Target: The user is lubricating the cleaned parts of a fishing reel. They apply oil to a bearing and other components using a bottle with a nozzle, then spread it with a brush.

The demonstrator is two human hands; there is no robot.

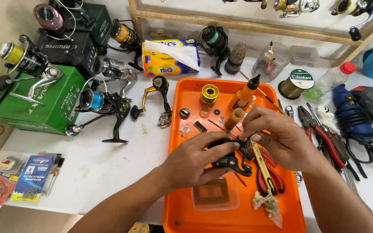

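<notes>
Fingers: the left hand [197, 157] is wrapping its fingers [221, 144] narrowly around a black reel body [229, 160], holding it firmly; the right hand [279, 136] is pinching thumb and forefinger tight on a small part at the top of that body, too small to identify.

Landmark: the orange tray [186, 92] is serving as reference for all places below.

Reel body position: it is hovering over the tray's middle, slightly toward the near edge, clear of the tray floor.

Inside the tray, far end: a gold spool [209, 93] and an orange oil bottle [243, 96] with a black nozzle are standing side by side; small washers and a black knob [184, 112] are lying loose just nearer.

Inside the tray, near end: a clear shallow dish [214, 195] is sitting under the left wrist; red-handled pliers [269, 179] and a crumpled rag [267, 205] are lying under the right hand.

Right of the tray: large pliers [320, 129] and a blue power tool [349, 113] are resting on the table.

Left of the tray: several assembled spinning reels and a green box [44, 103] are standing well apart from the work.

Assessment, grip: the left hand is judged to be steadying adequately; keeping the body over the tray is advisable so any dropped part is landing inside.

Assessment, fine work: the right pinch is needing light, straight pressure; tilting is risking a slipped or lost small part.

Assessment, housekeeping: the loose washers are lying near the working area and are at risk of being swept by a wrist.
</notes>
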